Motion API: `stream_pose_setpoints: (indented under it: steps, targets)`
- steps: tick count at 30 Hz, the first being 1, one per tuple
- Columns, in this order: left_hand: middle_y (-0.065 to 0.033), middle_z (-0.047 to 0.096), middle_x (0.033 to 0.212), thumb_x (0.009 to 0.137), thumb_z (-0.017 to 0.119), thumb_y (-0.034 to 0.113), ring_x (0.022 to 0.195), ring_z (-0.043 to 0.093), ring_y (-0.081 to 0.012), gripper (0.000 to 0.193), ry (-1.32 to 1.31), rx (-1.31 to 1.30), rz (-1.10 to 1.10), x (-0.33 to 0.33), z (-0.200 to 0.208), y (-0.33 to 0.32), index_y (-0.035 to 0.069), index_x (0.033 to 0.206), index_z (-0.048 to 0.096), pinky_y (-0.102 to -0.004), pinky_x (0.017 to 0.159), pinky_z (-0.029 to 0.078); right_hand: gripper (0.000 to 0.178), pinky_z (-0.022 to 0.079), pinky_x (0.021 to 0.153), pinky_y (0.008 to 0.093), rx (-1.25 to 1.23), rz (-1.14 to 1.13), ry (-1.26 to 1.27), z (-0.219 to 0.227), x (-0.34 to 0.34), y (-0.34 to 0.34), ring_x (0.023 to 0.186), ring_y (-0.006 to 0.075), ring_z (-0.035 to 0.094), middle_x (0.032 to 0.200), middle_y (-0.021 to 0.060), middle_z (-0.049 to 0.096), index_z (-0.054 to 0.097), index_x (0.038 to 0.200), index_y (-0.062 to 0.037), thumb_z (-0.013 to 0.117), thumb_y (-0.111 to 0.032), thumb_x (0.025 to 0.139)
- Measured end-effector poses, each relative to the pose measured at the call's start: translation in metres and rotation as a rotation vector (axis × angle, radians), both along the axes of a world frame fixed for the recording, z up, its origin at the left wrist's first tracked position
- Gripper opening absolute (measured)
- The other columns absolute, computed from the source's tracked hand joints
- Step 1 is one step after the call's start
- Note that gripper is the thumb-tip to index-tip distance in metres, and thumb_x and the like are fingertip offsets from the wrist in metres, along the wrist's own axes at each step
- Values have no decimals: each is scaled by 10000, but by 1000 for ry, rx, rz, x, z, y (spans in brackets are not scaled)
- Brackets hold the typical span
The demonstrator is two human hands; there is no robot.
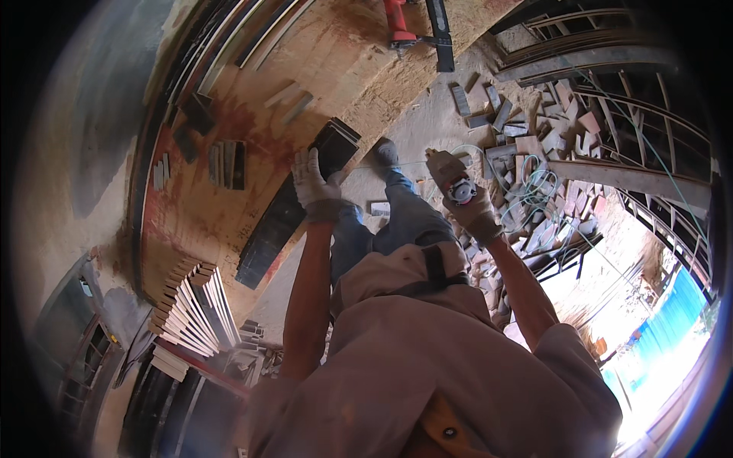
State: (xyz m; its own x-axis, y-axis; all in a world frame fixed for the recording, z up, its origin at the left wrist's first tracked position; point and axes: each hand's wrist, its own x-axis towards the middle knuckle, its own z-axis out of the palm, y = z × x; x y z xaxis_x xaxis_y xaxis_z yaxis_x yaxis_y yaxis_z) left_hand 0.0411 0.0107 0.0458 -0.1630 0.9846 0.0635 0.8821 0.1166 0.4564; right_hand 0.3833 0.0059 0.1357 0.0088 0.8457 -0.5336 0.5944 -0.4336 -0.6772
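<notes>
My left hand (317, 187), in a pale work glove, has its fingers stretched out beside short dark boards (336, 145) at the edge of a wooden worktop. Below this hand, a long dark board (269, 237) lies along the same edge. My gloved right hand (475, 214) is closed around a handheld power saw (445, 169), held off to the right of the worktop over the floor. Its front plate is dusty and a round guard or motor part faces up. I cannot make out the blade.
On the red-stained worktop (229, 183) lie small wood blocks (227, 164) and a red power tool (398, 27) with a black bar. Stacked pale-edged strips (195, 309) stand at lower left. Offcuts (550, 137) and a looped green hose or cord (534, 187) litter the floor at right.
</notes>
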Motion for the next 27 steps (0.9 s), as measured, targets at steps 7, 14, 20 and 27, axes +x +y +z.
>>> stream_pose_setpoints:
  steps: [7, 14, 20, 27]
  targets:
    - [-246, 502, 1452, 741, 795, 185, 1390, 431, -416, 732, -24, -33, 20, 8, 7, 6, 16, 1394, 510, -539, 1188, 290, 452, 579, 724, 433, 100, 167, -44, -12, -12, 2, 911, 369, 721, 909, 208, 727, 684, 1107, -63, 821, -271, 730]
    - [-235, 521, 1441, 707, 784, 133, 1383, 448, -404, 717, -64, -46, 73, 5, 3, 6, 21, 1370, 535, -528, 1189, 297, 430, 582, 752, 440, 38, 205, 26, -6, -34, 21, 951, 393, 704, 936, 218, 726, 677, 1126, -76, 785, -235, 742]
    - [-237, 528, 1433, 704, 785, 157, 1378, 452, -409, 710, -62, -62, 81, 7, 3, 9, 18, 1359, 547, -532, 1188, 297, 427, 579, 751, 399, -32, 306, 125, -24, -54, 36, 912, 323, 728, 935, 187, 734, 686, 1080, -51, 818, -251, 726]
    - [-221, 516, 1452, 720, 795, 190, 1395, 437, -389, 733, -52, -74, 91, 4, -1, 7, 31, 1385, 531, -520, 1198, 282, 399, 579, 730, 381, 36, 369, 172, -29, -105, 62, 909, 295, 744, 911, 179, 743, 699, 1068, -43, 808, -252, 745]
